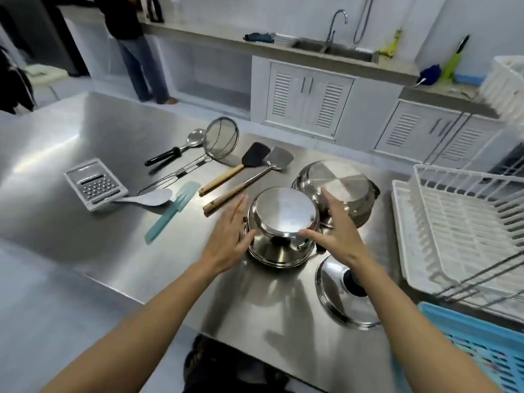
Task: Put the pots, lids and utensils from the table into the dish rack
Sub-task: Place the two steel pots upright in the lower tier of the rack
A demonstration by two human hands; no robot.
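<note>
A small steel pot (282, 214) sits upside down on its lid on the steel table (85, 143). My left hand (229, 236) touches its left side and my right hand (337, 231) its right side, fingers spread around it. A larger pot (340, 180) lies upside down just behind. A second lid (337, 290) with a black knob lies under my right wrist. Left of the pots lie two spatulas (255, 165), a wire skimmer (219, 140), a ladle (181, 147), a grater (95, 182), a rice paddle (153, 197) and a teal scraper (173, 211). The white dish rack (465, 219) stands at the right.
A blue crate (482, 344) sits below the rack at the lower right. Another white rack (507, 86) rests on the far counter near the sink (334, 48). A person (133, 46) stands at the back left by the counter.
</note>
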